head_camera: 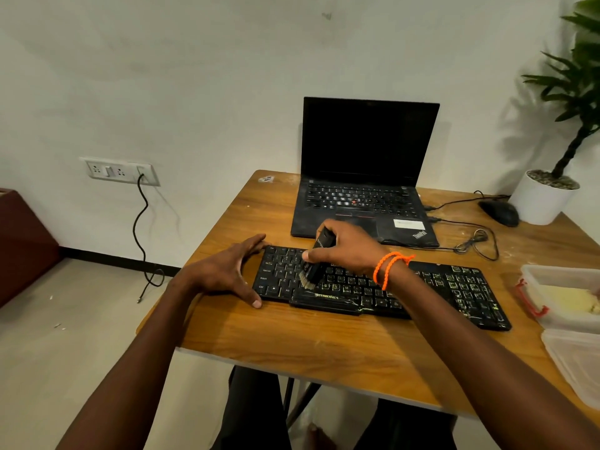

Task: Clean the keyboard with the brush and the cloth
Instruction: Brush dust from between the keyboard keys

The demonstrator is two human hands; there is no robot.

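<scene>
A black keyboard [448, 287] with pale dust on its keys lies across the wooden table [324, 345]. My right hand [344, 246] grips a black brush [313, 271] with pale bristles that touch the keys on the left half of the keyboard. My left hand [227, 271] is at the keyboard's left end, fingers reaching over the far corner and thumb at the near edge. No cloth is visible.
An open black laptop [367, 177] stands behind the keyboard. A black mouse [500, 212] with cables and a white plant pot [542, 199] sit at the back right. A plastic container [565, 293] and its lid [578, 362] lie at the right edge.
</scene>
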